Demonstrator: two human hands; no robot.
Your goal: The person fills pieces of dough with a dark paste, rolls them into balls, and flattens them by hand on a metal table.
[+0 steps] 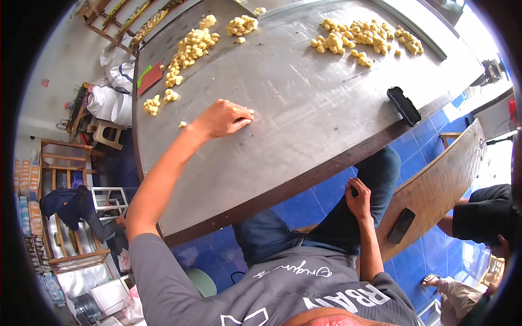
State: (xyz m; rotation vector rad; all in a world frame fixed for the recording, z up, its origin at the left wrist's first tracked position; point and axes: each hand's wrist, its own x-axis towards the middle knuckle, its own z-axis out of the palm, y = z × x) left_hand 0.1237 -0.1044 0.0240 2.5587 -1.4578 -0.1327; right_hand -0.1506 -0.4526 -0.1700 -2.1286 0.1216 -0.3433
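Observation:
My left hand [225, 118] rests on the grey metal tabletop [261, 146], its fingers curled and pressed together. Whatever it may hold is hidden. A small pale-yellow lump [182, 124] lies beside my left wrist. Beyond that hand, similar rounded lumps form a long pile [193, 49] and a smaller heap [242, 25]. A wider group of lumps [359, 35] spreads at the far right. My right hand [359, 198] is off the table, over my thigh, with its fingers curled in. A dark gap shows by the thumb, and I cannot see anything held.
A black open case [404, 106] lies by the table's right edge. Red and green sheets [149, 79] lie at the left edge. A phone [402, 225] sits on the wooden bench [435, 190] beside me. Other people are at right and left. A wooden rack [65, 201] stands left.

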